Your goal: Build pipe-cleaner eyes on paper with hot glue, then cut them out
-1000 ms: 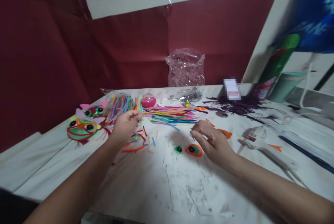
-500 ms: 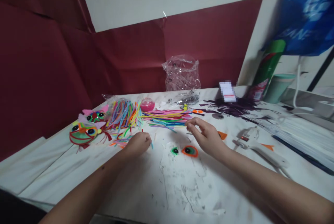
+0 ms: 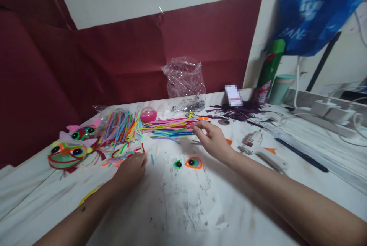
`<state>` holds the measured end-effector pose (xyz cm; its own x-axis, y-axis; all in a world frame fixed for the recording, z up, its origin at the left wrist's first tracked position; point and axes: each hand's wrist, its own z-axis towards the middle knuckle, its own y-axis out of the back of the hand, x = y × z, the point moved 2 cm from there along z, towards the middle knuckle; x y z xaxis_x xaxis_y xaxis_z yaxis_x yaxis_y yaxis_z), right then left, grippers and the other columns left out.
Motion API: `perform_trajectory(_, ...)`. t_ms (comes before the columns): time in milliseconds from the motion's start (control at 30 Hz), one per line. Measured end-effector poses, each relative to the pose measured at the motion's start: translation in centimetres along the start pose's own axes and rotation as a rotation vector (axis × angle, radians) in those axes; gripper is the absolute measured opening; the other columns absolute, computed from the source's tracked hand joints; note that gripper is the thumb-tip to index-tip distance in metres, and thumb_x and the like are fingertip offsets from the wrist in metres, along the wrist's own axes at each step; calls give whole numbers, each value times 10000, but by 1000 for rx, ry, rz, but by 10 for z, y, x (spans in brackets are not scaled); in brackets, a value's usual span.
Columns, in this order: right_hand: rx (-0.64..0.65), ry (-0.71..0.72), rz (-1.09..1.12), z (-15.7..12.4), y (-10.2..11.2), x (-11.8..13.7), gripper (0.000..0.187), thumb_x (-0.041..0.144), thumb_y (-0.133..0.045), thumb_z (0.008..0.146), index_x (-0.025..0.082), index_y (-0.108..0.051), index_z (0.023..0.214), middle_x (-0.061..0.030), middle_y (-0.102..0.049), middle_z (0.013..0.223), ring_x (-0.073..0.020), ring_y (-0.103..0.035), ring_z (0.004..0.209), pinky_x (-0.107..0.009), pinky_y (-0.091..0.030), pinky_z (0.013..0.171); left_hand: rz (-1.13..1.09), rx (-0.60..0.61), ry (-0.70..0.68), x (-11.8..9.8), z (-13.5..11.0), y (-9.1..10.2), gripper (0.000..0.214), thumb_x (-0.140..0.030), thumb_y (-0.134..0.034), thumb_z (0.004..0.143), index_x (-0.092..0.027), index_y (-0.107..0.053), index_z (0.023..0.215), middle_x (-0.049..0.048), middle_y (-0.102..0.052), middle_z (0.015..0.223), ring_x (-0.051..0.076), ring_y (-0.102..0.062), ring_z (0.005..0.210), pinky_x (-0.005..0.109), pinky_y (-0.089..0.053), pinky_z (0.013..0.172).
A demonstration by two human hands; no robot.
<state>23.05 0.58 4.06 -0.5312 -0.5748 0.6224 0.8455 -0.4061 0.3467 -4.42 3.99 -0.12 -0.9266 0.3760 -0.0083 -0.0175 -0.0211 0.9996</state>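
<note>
1. Two eye pieces lay at the centre of the dial: a green-rimmed eye (image 3: 178, 164) and, just beside it at three o'clock, an orange-rimmed eye (image 3: 194, 162). Both rested at the top of a marked sheet (image 3: 186, 200), which stretched toward six o'clock on the table (image 3: 137, 211).
2. The left hand (image 3: 130, 169) was at nine o'clock, low over the table, its fingers curled under. Whether its grip had hold of anything could not be told.
3. A short blue piece (image 3: 152, 159) lay between that hand and the eyes; cut scraps (image 3: 123, 153) lay just beyond the hand.
4. The right hand (image 3: 210, 139) was at one o'clock, thumb and forefinger bent toward each other. Thin grey tips (image 3: 196, 143) showed beside it, but its grip was too unclear to say how closed it was or what it held.
5. Loose pipe cleaners (image 3: 172, 127) spread at eleven to twelve o'clock, and a packed bundle (image 3: 117, 125) sat at ten.
6. A glue gun (image 3: 262, 151) lay near three o'clock, well apart from the left hand.
</note>
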Motion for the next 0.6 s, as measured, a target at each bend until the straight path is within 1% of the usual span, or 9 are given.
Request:
perform_trajectory(100, 1, 4, 7, 0, 0, 1, 165, 246, -473, 863, 190, -602, 778, -24, -650, 737, -163, -586, 694, -252, -421, 606, -12, -7, 14, -3, 8, 6, 208, -172, -351, 835, -189, -515, 708, 60, -622, 805, 192, -566, 791, 270, -347, 646)
perform_trajectory(233, 20, 0, 27, -2, -1, 2, 161, 242, -474, 861, 192, -604, 779, -25, -648, 740, -163, -583, 690, -250, -414, 596, -4, 8, 63, -17, 21, 7, 190, -171, -376, 824, -190, -547, 745, 57, -648, 800, 193, -595, 777, 266, -347, 617)
perform_trajectory(333, 37, 3, 53, -2, -1, 4, 158, 229, -470, 857, 198, -602, 776, -27, -651, 758, -168, -589, 717, -252, -413, 608, 20, 13, 109, -28, 27, 3, 125, -140, -442, 758, -176, -561, 768, 89, -651, 790, 238, -607, 770, 286, -343, 605)
perform_trajectory(433, 43, -5, 73, -1, 1, 6, 156, 225, -467, 850, 195, -590, 758, -27, -636, 742, -168, -583, 716, -256, -411, 619, 19, 7, 134, -31, 28, -2, 186, -66, -467, 677, -164, -566, 800, 94, -643, 758, 252, -610, 761, 290, -348, 606)
perform_trajectory(467, 44, -11, 76, 0, 1, 6, 155, 227, -466, 847, 192, -586, 756, -26, -630, 733, -166, -578, 707, -257, -410, 618, 9, -3, 136, -30, 28, -2, 206, -54, -463, 672, -164, -566, 813, 87, -639, 751, 247, -609, 763, 287, -351, 608)
perform_trajectory(533, 41, -26, 79, 1, 2, 6, 152, 235, -467, 844, 187, -585, 761, -28, -623, 732, -165, -569, 704, -258, -409, 619, -21, -49, 139, -26, 29, 1, 235, -67, -427, 712, -166, -558, 879, 69, -626, 761, 219, -600, 759, 273, -357, 604)
perform_trajectory(567, 43, -35, 84, 2, 2, 6, 152, 239, -465, 843, 184, -585, 766, -29, -622, 736, -165, -565, 706, -259, -408, 619, -93, -93, 150, -25, 29, 4, 254, -91, -400, 745, -168, -549, 937, 54, -613, 757, 198, -590, 720, 263, -358, 585)
perform_trajectory(600, 48, -47, 90, 2, 1, 6, 154, 241, -463, 842, 182, -585, 768, -29, -619, 736, -165, -559, 705, -260, -408, 619, -225, -139, 168, -24, 30, 8, 267, -130, -381, 775, -169, -537, 988, 34, -596, 735, 177, -570, 657, 253, -354, 556)
